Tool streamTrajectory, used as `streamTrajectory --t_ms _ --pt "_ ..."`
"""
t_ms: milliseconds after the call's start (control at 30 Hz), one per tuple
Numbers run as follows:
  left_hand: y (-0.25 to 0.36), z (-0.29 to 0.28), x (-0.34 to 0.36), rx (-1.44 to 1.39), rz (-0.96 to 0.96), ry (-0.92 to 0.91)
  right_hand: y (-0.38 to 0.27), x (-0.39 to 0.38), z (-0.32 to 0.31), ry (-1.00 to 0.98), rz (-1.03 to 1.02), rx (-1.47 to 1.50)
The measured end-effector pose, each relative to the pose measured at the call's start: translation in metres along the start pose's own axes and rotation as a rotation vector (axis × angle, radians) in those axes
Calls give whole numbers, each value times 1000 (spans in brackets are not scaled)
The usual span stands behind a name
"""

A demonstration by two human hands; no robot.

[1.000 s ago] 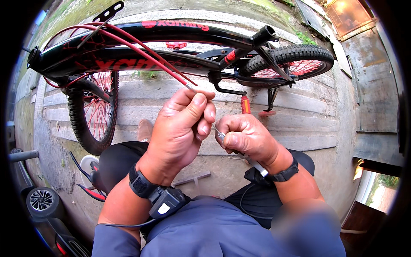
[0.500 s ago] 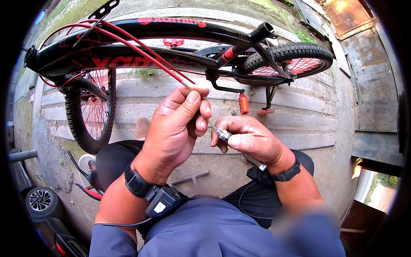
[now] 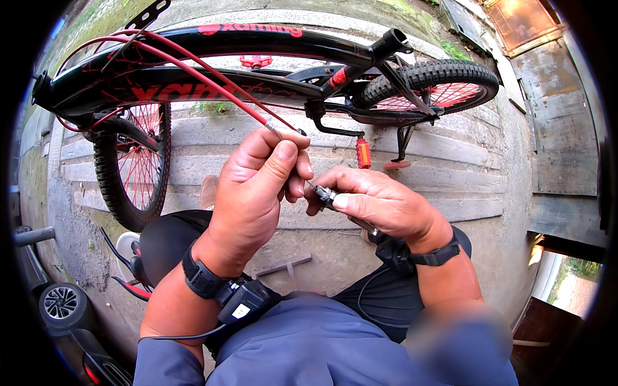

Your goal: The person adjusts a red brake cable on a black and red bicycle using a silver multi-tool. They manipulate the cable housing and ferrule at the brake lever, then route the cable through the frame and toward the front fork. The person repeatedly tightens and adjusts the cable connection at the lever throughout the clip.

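"On the black bicycle frame (image 3: 335, 46), is that writing?"

"Yes, red lettering (image 3: 264, 30) along its side. A red cable (image 3: 238, 101) slants down to the left hand (image 3: 254, 177), whose fingers pinch its metal end (image 3: 271, 125)."

"And the right hand (image 3: 393, 206)?"

"Fingers clamped on a metal part (image 3: 326, 195) near the left hand, a thin wire (image 3: 310, 184) between them."

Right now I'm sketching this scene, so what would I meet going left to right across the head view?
Wheel with silver spokes, bicycle's front wheel, left hand, right hand holding a metal piece, grey panel at the right side.
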State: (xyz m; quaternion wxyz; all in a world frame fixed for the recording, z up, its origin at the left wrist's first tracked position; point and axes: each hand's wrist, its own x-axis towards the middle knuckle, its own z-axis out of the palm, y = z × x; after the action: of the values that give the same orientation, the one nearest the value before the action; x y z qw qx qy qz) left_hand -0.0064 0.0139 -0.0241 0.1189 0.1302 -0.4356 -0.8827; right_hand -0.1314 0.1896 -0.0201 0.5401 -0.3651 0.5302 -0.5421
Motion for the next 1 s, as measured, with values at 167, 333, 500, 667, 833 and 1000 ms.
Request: streamTrajectory --t_ms 167,333,500,667,833,1000 --pt "-2 0 0 18 9 -2 6 1 -5 2 -71 -167" --pt "-2 1 0 33 10 16 -5 -1 2 63 49 3" --pt "-2 0 2 19 17 19 -2 2 6 145 35 78" --pt "-2 0 4 1 10 28 -4 2 8 194 -14 -50" --pt "-3 -1 5 -58 -10 34 -6 4 8 206 -63 -226" --pt "-1 2 7 -167 -73 78 -6 8 7 211 -170 -397"
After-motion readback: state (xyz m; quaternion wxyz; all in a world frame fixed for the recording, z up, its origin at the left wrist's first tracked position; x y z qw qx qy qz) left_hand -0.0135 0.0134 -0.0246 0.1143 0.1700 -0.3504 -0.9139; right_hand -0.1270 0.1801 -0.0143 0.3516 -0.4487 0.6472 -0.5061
